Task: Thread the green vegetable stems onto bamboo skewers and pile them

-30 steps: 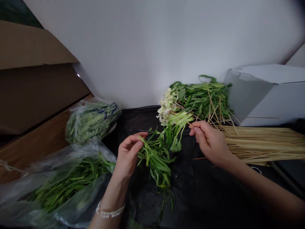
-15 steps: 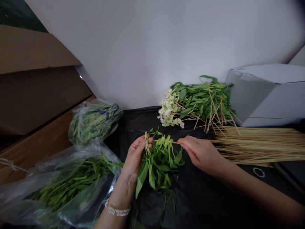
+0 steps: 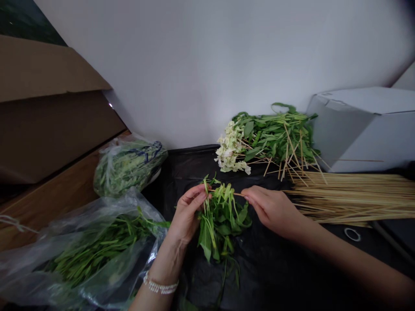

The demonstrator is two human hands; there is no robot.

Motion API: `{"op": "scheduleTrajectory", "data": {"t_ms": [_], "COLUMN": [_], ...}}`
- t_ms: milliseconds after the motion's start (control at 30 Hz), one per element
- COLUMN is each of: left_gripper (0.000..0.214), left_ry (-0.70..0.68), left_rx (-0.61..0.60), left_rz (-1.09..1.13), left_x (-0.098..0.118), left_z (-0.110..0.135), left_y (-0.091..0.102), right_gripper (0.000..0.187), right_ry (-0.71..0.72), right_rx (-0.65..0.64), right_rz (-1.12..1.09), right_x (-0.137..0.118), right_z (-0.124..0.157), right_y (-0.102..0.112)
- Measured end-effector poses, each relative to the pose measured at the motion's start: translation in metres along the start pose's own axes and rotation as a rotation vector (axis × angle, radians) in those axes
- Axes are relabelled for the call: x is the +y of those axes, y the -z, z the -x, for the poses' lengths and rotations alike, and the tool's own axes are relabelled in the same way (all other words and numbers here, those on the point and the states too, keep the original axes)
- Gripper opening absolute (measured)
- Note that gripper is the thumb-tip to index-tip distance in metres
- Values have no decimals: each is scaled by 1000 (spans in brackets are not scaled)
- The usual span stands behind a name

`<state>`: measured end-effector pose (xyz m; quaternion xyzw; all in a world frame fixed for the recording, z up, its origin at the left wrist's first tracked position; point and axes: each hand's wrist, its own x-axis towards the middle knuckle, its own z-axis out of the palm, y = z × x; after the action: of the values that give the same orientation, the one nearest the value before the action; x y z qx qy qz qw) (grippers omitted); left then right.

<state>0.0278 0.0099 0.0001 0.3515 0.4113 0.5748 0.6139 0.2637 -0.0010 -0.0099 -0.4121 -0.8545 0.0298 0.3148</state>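
Observation:
In the middle of the head view a thin wooden skewer (image 3: 238, 194) runs crosswise between my hands. My right hand (image 3: 275, 210) pinches it near its right part. Several folded leafy green stems (image 3: 227, 194) are threaded on it, with their leaves (image 3: 223, 229) hanging down over the black sheet. My left hand (image 3: 188, 211), with a beaded bracelet at the wrist, pinches another green stem (image 3: 207, 203) at the skewer's left end. The fingers partly hide that end.
At the back lies a pile of skewered greens (image 3: 272, 134) beside white flowers or leaves (image 3: 230, 149). Loose skewers (image 3: 356, 196) are bundled at right, before a white box (image 3: 366, 125). Plastic bags of greens (image 3: 129, 166) and a cardboard box (image 3: 48, 129) stand at left; black sheeting (image 3: 275, 268) covers the work surface.
My left hand has moved slightly right along the skewer, bringing its stem closer to the threaded stems. The right hand has hardly moved.

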Motion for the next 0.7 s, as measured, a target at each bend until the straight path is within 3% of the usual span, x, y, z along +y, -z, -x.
{"op": "scheduleTrajectory", "data": {"t_ms": [367, 700], "left_gripper": [34, 32], "left_ry": [67, -3], "left_rx": [38, 41], "left_rz": [63, 15], "left_x": [3, -1], "left_z": [0, -2], "left_y": [-1, 2], "right_gripper": [29, 30], "right_ry": [0, 9], "right_rx": [1, 2], "right_rz": [-11, 1], "right_x": [-1, 0], "right_z": [0, 1], "right_y": [-1, -2]}}
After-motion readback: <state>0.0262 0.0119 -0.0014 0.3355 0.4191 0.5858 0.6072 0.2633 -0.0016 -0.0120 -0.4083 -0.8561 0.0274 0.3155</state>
